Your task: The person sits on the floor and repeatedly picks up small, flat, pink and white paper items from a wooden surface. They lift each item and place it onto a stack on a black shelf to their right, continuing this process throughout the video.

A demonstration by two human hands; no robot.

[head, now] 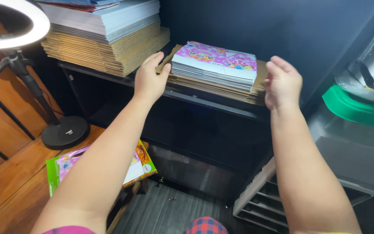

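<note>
A stack of flat printed sheets with a pink, cartoon-patterned top [215,63] lies on a layer of brown corrugated cardboard [213,86] on a dark shelf [208,102]. My left hand [150,78] reaches to the stack's left end, fingers apart, close to or just touching the cardboard edge. My right hand [282,82] hovers at the stack's right end, fingers loosely curled, holding nothing. Both forearms stretch up from the bottom of the view.
A taller pile of white sheets and cardboard [109,37] sits on the shelf at left. A ring light [16,26] on a stand with a round black base [63,132] stands on a wooden surface. A green-edged printed box [66,167] lies below. Grey plastic drawers [265,199] at right.
</note>
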